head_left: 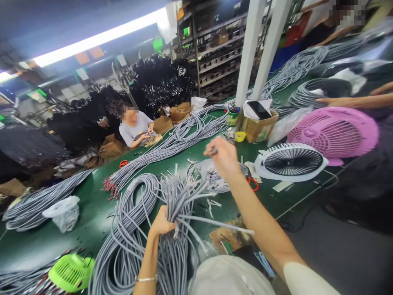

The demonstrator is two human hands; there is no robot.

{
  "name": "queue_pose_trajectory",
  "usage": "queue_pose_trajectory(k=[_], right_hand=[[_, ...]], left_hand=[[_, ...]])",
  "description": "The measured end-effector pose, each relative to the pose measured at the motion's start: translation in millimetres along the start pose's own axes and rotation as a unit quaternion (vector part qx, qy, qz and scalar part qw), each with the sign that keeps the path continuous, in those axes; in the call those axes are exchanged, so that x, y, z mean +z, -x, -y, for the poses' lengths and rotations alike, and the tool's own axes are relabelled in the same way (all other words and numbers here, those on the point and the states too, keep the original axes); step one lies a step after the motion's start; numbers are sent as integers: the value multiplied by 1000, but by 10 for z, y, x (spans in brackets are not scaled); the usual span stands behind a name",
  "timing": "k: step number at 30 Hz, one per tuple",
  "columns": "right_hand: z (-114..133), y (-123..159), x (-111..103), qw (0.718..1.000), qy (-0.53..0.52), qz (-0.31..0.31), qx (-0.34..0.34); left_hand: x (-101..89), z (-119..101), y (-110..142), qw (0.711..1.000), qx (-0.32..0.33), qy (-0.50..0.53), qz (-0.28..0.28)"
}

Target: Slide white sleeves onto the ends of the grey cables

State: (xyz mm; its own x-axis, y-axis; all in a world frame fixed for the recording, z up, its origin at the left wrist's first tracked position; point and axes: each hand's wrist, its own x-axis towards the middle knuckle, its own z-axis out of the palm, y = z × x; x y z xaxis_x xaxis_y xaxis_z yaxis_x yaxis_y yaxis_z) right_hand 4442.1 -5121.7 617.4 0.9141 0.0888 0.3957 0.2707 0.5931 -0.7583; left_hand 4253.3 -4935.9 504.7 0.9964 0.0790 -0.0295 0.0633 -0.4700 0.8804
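In the head view, seems busy with the ends of grey cables (175, 196) at seven o'clock, gripping the bunch in the left hand (162, 223). Holding the right hand (225, 156) curled at three o'clock, near the middle; cannot tell if pinching a small bit. Likely calls next for a snug left grip and ends spread apart. Can read no names or words, even on the green tin (232, 119) at two o'clock.

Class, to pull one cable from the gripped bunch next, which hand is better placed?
Probably the right: the right hand is raised apart from the gray cables, while the left hand grips them.
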Motion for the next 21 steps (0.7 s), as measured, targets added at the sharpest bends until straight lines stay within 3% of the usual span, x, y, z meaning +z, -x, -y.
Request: queue_pose_trajectory(k=[2, 4, 6, 8, 11, 14, 16, 18, 19, 21], right_hand=[[42, 141, 68, 985, 57, 159, 38], [74, 253, 140, 952, 141, 267, 44], [113, 281, 190, 898, 247, 362, 31], [157, 234, 228, 822, 342, 455, 22], [216, 115, 300, 718, 429, 548, 15], [256, 40, 388, 661, 454, 597, -1], [259, 30, 427, 640, 446, 626, -14], [232, 54, 430, 636, 437, 635, -28], [205, 79, 418, 647, 436, 624, -34], [121, 159, 372, 695, 427, 575, -56]], left_hand=[[23, -46, -47, 1000, -3, 1, 14], [43, -92, -76, 1000, -7, 6, 25], [53, -123, -81, 1000, -13, 10, 25], [54, -139, -76, 1000, -19, 10, 21], [55, -160, -74, 999, -27, 3, 29], [68, -207, -93, 998, -31, -13, 45], [80, -242, -111, 998, -32, -23, 53], [89, -261, -128, 997, -33, -29, 58], [91, -262, -133, 997, -34, -29, 59], [88, -250, -138, 997, -36, -25, 60]])
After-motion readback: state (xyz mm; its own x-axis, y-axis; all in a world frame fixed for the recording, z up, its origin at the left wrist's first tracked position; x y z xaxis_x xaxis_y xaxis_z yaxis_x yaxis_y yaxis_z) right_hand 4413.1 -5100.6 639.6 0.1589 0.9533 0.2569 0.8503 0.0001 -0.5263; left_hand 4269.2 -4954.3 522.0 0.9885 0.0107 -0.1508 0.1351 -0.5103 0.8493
